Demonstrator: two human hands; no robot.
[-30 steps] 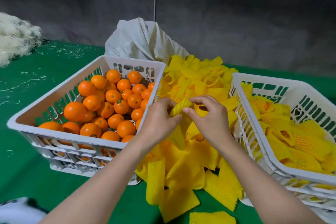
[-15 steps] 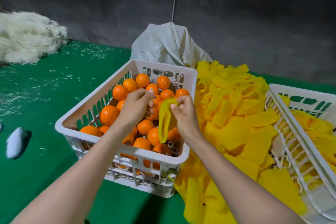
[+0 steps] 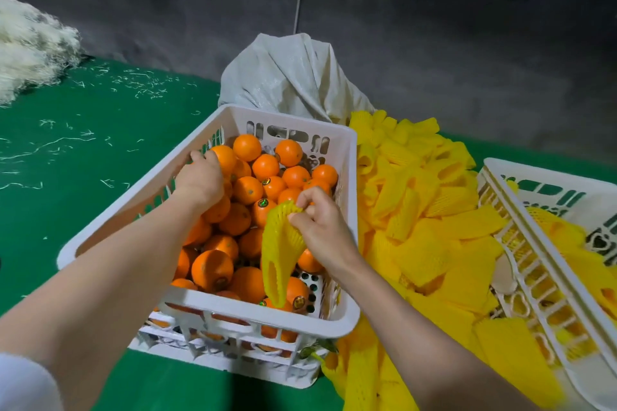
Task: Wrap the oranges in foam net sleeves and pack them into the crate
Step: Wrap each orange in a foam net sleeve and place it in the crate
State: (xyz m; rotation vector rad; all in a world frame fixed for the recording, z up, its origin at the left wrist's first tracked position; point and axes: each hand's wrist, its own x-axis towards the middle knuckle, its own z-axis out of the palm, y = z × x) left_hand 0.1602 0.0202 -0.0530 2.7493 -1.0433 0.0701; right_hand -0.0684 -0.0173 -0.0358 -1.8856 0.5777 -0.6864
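the left hand (image 3: 200, 178) has let go of the foam net sleeve (image 3: 278, 253) and gone to the far left of the white crate (image 3: 233, 305) of loose fruit, its fingers (image 3: 200, 155) curling over one orange (image 3: 224, 157). picking seems to have begun. the right hand (image 3: 322, 227) alone pinches the sleeve's top edge. the sleeve hangs limp over the near fruit, apart from the chosen orange. the packing crate (image 3: 541, 210) sits at right.

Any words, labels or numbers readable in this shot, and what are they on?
None legible.
Round stickers on several oranges: too small and blurred to read.
Cut-outs in the far wall of the crate: shapes, not readable letters.
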